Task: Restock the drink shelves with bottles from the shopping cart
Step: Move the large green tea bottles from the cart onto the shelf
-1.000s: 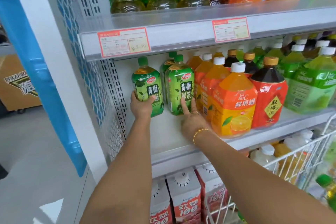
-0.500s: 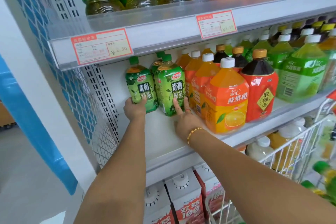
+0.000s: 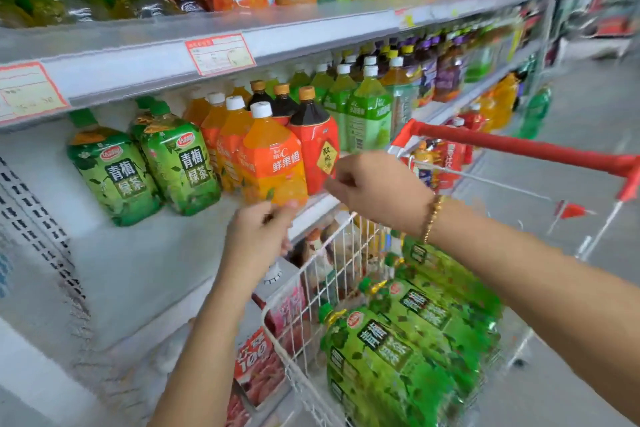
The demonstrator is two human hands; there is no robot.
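Two green tea bottles [image 3: 119, 173] [image 3: 181, 168] stand at the left of the middle shelf [image 3: 145, 263], with a third behind them. Both my hands hang in the air in front of the shelf and hold nothing. My left hand [image 3: 258, 237] is loosely curled below the orange juice bottle [image 3: 273, 163]. My right hand [image 3: 377, 189], with a gold bracelet at the wrist, is loosely curled above the shopping cart [image 3: 311, 288]. Several more green tea bottles [image 3: 391, 354] lie in the cart at the lower right.
Orange juice, dark red-labelled bottles [image 3: 315, 146] and light green bottles [image 3: 367, 114] fill the shelf to the right. The cart's red handle [image 3: 519, 147] crosses the right side. Red and white cartons [image 3: 259, 367] stand on the shelf below. The aisle floor runs off to the right.
Both hands have let go of the two green tea bottles and drawn back to the right, toward the cart. The view has swung right, bringing the cart's bottles into sight.
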